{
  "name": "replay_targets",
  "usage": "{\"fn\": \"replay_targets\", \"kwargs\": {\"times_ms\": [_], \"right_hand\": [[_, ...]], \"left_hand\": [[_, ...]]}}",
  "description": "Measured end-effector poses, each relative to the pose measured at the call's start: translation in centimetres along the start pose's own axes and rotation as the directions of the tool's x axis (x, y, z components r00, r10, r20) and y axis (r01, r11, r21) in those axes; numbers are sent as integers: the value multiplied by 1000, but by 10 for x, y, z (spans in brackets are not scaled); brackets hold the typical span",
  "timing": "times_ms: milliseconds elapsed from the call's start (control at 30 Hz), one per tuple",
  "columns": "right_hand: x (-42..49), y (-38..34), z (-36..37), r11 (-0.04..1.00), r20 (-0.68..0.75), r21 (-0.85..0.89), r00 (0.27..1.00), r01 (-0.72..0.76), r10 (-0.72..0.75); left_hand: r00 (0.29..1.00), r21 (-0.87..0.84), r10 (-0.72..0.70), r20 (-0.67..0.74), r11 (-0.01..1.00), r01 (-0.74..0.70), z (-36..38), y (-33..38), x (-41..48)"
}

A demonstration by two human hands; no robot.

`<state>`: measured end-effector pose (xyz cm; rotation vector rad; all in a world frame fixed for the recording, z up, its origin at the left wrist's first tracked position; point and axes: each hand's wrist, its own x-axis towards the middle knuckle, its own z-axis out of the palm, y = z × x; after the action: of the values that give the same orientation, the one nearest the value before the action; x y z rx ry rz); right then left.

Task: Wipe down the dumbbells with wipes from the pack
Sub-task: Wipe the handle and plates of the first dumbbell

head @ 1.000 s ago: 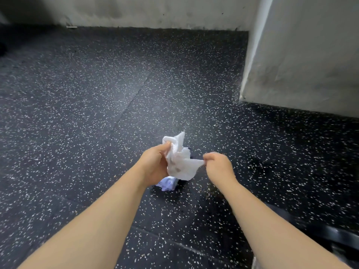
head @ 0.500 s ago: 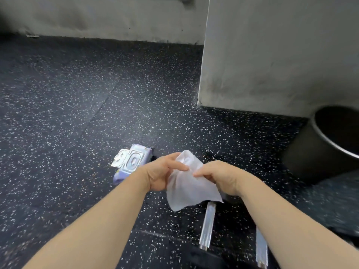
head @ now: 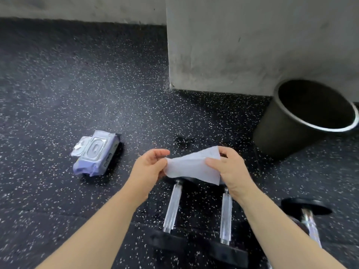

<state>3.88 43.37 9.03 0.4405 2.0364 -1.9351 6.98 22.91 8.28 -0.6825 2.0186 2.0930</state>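
Observation:
A white wipe point(head: 192, 166) is stretched flat between my left hand point(head: 149, 167) and my right hand point(head: 230, 169); each pinches one edge. Below it on the speckled black floor lie two dumbbells side by side, the left dumbbell point(head: 172, 208) and the middle dumbbell point(head: 225, 216), with shiny handles and black heads; their far heads are hidden behind the wipe. A third dumbbell point(head: 308, 218) lies at the right, partly behind my forearm. The purple wipes pack point(head: 96, 152) rests on the floor to the left, its lid flap open.
A black bin point(head: 287, 129) with a silver rim stands at the right, against a grey concrete pillar point(head: 242, 45). A grey wall runs along the back. Speckled rubber flooring point(head: 58, 84) spreads to the left.
The view swung right and down, bringing the dumbbells and bin into sight. My hands have moved apart and the crumpled wipe is now spread flat between them.

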Motion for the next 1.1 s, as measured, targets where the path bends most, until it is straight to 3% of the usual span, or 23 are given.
{"fn": "replay_targets", "kwargs": {"times_ms": [67,167,267,367,433,500,567,633,700,767,867,1000,1100], "right_hand": [[-3,12,-3,997,-61,-16,995,75,-75],[-4,25,-9,970,-8,-159,983,182,-186],[0,35,-22,822,44,-481,945,305,-325],[3,40,-33,663,71,-684,933,304,-354],[6,41,-35,613,55,-737,929,286,-367],[12,41,-37,728,17,-620,933,292,-360],[15,38,-37,894,5,-393,973,215,-232],[16,37,-36,962,13,-237,991,134,-135],[17,37,-32,985,-7,-149,996,90,-92],[16,37,-30,995,-4,-96,1000,25,-26],[14,38,-30,992,29,-123,1000,11,-7],[11,42,-22,905,-98,-408,980,121,-175],[4,44,-7,833,-129,-536,961,138,-243]], "left_hand": [[996,78,85,6,993,-85,9,-8,-5],[983,245,167,-71,959,-145,18,-21,-1],[957,498,272,-97,846,-189,27,-27,6],[957,555,283,-61,807,-203,34,-28,10],[970,548,238,-45,818,-175,36,-26,14],[989,423,142,-46,900,-109,37,-24,18],[1000,178,5,3,984,-6,39,-21,20],[993,15,-101,64,995,100,43,-20,21],[986,-15,-150,78,988,151,48,-21,20],[991,117,-126,45,986,120,52,-23,19],[999,294,-50,0,955,48,54,-29,18],[994,350,57,-88,937,-22,60,-35,14],[983,344,174,-60,928,-144,69,-37,6]]}}
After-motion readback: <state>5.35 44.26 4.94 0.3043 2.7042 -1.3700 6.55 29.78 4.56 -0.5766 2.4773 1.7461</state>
